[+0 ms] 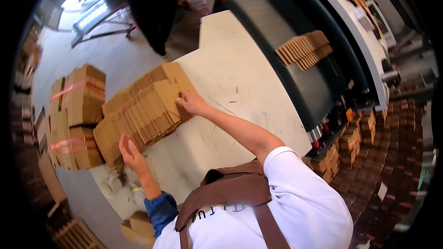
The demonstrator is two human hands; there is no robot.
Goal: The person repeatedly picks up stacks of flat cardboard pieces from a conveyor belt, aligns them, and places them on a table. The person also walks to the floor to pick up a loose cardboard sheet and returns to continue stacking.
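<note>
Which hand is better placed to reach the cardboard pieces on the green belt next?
Likely the right hand, touching the end of the cardboard stack nearer the belt; the left hand is at the farther end.

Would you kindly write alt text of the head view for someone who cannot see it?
A person's right hand touches the right end of a row of brown cardboard pieces on a white table; the open left hand is by its near left end. At right, a dark belt carries more cardboard; pink-strapped bundles sit left.
</note>
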